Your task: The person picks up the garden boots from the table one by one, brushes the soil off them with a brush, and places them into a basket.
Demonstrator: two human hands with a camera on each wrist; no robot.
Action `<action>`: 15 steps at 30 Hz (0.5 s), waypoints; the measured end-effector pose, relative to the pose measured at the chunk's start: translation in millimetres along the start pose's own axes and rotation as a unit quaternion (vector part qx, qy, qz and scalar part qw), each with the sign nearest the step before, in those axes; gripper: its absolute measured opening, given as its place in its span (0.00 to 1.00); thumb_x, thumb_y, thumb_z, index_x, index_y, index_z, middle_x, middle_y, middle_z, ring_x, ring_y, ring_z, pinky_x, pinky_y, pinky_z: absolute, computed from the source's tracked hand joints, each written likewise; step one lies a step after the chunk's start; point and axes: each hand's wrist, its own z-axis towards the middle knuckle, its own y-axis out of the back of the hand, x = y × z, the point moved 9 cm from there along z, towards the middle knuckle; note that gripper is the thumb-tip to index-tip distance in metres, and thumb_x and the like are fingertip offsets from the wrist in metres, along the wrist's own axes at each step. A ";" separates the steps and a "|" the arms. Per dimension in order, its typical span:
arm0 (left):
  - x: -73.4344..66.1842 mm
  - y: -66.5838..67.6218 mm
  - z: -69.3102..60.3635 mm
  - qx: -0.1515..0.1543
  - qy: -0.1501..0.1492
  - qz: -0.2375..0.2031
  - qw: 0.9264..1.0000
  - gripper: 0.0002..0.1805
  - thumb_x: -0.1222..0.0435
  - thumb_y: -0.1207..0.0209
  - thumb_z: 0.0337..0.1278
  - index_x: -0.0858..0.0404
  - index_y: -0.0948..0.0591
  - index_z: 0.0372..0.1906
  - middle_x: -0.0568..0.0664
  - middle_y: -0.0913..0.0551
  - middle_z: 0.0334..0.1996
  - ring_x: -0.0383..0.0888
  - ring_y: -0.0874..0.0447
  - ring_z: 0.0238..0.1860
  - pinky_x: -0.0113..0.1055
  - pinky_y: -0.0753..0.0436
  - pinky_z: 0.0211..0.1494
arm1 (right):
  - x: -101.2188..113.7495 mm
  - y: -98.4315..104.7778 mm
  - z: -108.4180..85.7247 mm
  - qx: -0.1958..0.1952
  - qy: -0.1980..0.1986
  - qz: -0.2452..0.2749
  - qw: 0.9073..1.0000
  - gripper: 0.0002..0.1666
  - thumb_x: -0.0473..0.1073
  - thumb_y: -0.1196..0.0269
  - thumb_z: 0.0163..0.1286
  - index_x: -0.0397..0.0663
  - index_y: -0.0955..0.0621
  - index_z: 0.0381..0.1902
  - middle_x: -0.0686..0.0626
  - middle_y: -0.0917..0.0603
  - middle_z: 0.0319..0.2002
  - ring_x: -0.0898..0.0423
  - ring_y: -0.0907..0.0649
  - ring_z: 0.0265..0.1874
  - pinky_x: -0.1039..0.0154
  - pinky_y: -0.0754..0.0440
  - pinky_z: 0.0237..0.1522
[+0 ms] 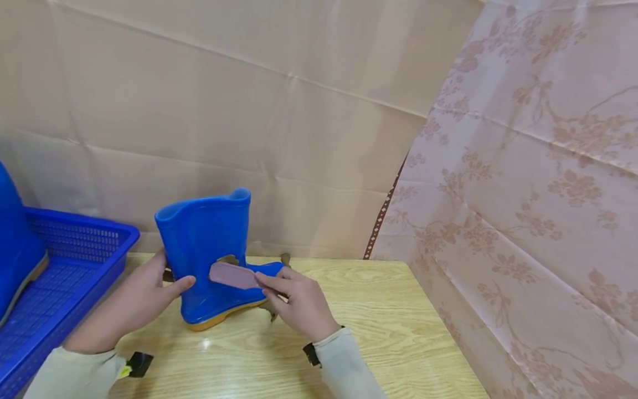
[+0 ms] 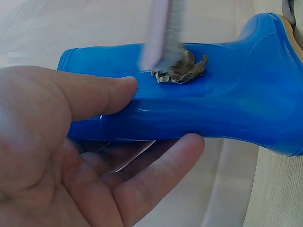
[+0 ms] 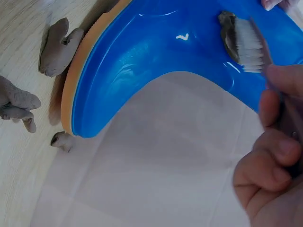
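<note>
A blue rain boot with an orange-yellow sole stands upright on the table. My left hand grips its shaft, thumb on the near side and fingers around the back. In my right hand is a pink-backed brush, pinched by the handle. White bristles face the boot, right at a grey-brown, mud-like clump stuck to the shaft. The left wrist view blurs the brush. Part of the clump is hidden behind it in the head view.
Grey-brown lumps lie on the wooden table near the boot's sole. At the left, a blue plastic basket holds another blue boot. A beige cloth hangs behind, a flowered pink one at the right.
</note>
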 end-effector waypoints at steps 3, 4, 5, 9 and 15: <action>-4.0 -1.1 -1.2 0.000 -0.012 -0.003 1.000 0.44 0.61 0.42 0.77 0.75 0.55 0.80 0.78 0.31 0.68 0.74 0.23 0.61 0.67 0.17 0.53 | 8.1 -0.8 1.4 -0.007 0.031 0.003 0.999 0.22 0.40 0.30 0.71 0.57 0.15 0.62 0.59 0.24 0.28 0.68 0.34 0.21 0.79 0.40 0.22; -5.3 -1.4 -1.6 0.000 -0.016 -0.003 1.000 0.44 0.62 0.42 0.77 0.75 0.54 0.80 0.78 0.31 0.68 0.74 0.22 0.61 0.67 0.17 0.53 | 10.3 -1.6 1.5 -0.009 0.040 -0.002 0.999 0.22 0.40 0.30 0.71 0.57 0.15 0.62 0.58 0.23 0.28 0.68 0.33 0.22 0.79 0.40 0.23; -6.1 -1.7 -1.8 0.000 -0.018 -0.001 1.000 0.43 0.62 0.42 0.77 0.75 0.54 0.80 0.78 0.30 0.68 0.74 0.22 0.61 0.66 0.17 0.53 | 11.9 -2.5 1.4 -0.012 0.048 -0.012 0.999 0.23 0.39 0.29 0.70 0.56 0.15 0.62 0.58 0.23 0.28 0.67 0.33 0.21 0.80 0.40 0.23; -7.0 -2.2 -2.0 0.002 -0.014 0.006 1.000 0.44 0.61 0.42 0.77 0.74 0.55 0.80 0.77 0.29 0.67 0.73 0.22 0.61 0.66 0.16 0.53 | 12.9 -3.7 0.4 -0.026 0.047 -0.060 0.997 0.23 0.39 0.28 0.69 0.58 0.15 0.61 0.58 0.25 0.26 0.67 0.35 0.21 0.80 0.43 0.23; -3.4 -1.2 -0.6 0.001 -0.005 -0.005 1.000 0.45 0.60 0.43 0.78 0.74 0.57 0.81 0.77 0.30 0.68 0.73 0.23 0.61 0.66 0.17 0.53 | 4.1 -4.0 0.6 -0.021 -0.003 -0.066 0.998 0.22 0.39 0.29 0.69 0.59 0.14 0.61 0.58 0.25 0.25 0.67 0.35 0.20 0.78 0.43 0.21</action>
